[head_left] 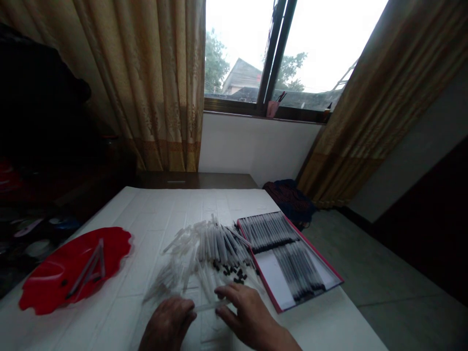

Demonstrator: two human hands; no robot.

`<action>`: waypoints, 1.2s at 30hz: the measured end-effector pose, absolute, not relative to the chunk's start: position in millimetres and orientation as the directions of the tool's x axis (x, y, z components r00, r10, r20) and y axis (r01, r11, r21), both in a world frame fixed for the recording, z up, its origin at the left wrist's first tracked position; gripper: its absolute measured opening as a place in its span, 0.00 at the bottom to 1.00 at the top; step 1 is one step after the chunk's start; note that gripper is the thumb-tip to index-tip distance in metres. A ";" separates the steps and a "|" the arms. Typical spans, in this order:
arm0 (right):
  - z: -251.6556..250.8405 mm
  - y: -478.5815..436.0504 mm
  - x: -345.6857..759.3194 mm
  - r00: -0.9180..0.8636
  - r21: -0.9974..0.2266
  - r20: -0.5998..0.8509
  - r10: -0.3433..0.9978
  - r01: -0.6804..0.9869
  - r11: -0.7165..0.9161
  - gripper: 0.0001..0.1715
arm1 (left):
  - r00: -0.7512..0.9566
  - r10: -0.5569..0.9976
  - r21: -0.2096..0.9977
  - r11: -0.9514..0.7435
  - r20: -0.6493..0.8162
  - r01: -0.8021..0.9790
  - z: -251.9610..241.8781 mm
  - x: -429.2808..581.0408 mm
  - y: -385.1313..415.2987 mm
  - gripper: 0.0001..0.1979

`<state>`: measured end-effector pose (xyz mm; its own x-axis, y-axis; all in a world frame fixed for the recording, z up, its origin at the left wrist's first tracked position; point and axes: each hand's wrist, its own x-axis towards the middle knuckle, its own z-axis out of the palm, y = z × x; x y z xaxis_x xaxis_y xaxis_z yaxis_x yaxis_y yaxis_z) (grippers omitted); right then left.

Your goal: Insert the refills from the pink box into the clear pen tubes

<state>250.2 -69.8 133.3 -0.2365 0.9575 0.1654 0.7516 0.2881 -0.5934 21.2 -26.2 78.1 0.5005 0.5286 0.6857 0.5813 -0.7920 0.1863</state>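
Near the table's front edge, my left hand (168,322) is closed in a pinch on one end of a slim translucent tube (206,307) that looks like a pen barrel. My right hand (248,312) has its thumb and fingers about the other end, so the tube lies level between both hands. Just beyond them spreads a loose pile of clear tubes (179,273). Small black caps (234,270) lie scattered beside the right fingertips. A bundle of tubes with dark insides (217,241) rests behind the caps.
To the right, a red-edged box (263,278) holds two rows of tubes with black ends. At the left sits a red scalloped plate (40,292) with a few tubes and a black bit. The white table (146,209) ends before a window wall and curtains (157,97).
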 end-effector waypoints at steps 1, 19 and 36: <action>133.8 -70.9 248.8 -0.279 -0.565 0.100 0.955 0.774 0.285 0.16 | 0.519 0.528 0.189 -0.800 0.672 0.569 81.1 21.9 -26.5 0.09; 128.8 -65.7 263.1 -0.538 -0.266 0.065 0.841 0.803 0.534 0.04 | 0.759 0.578 0.170 -0.815 0.300 0.554 101.3 -22.4 -17.1 0.13; 91.3 -61.5 251.7 0.087 -0.429 0.089 0.992 0.902 -0.040 0.18 | 0.305 0.930 0.034 -0.318 0.204 0.948 87.4 -62.9 29.8 0.19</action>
<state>251.7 -61.5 91.3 0.0868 0.9922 0.0894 0.9023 -0.0403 -0.4293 -62.9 29.8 87.4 0.3047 0.9303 0.2041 0.9475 -0.3178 0.0340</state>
